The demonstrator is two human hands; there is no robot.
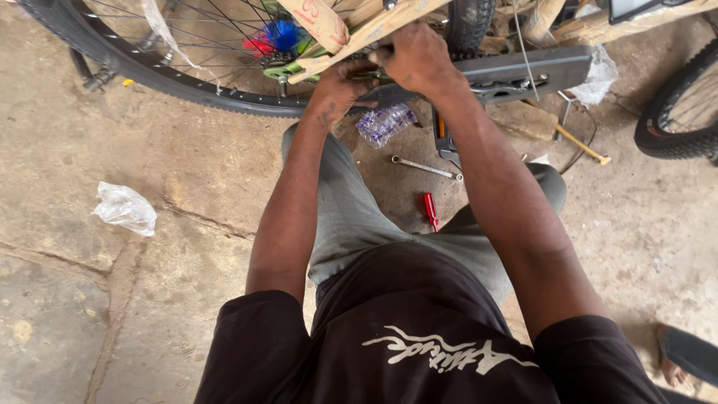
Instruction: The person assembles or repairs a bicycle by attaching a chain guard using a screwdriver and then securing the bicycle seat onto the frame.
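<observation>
A bicycle stands in front of me with its rear wheel [187,78] at the top left and its frame wrapped in brown cardboard [351,34]. My left hand [336,90] is curled under the frame near the wheel hub, touching the green frame end. My right hand [419,60] is closed over the frame just above the grey chain guard [523,71]. Whether either hand holds a tool is hidden. A red and blue tassel [273,37] sits among the spokes.
On the concrete floor between my knees lie a silver spanner [425,168], a red-handled tool [431,211] and a clear bag of small parts [385,123]. A crumpled plastic bag [125,209] lies at left. Another tyre [677,112] stands at right. A sandalled foot [684,355] shows at bottom right.
</observation>
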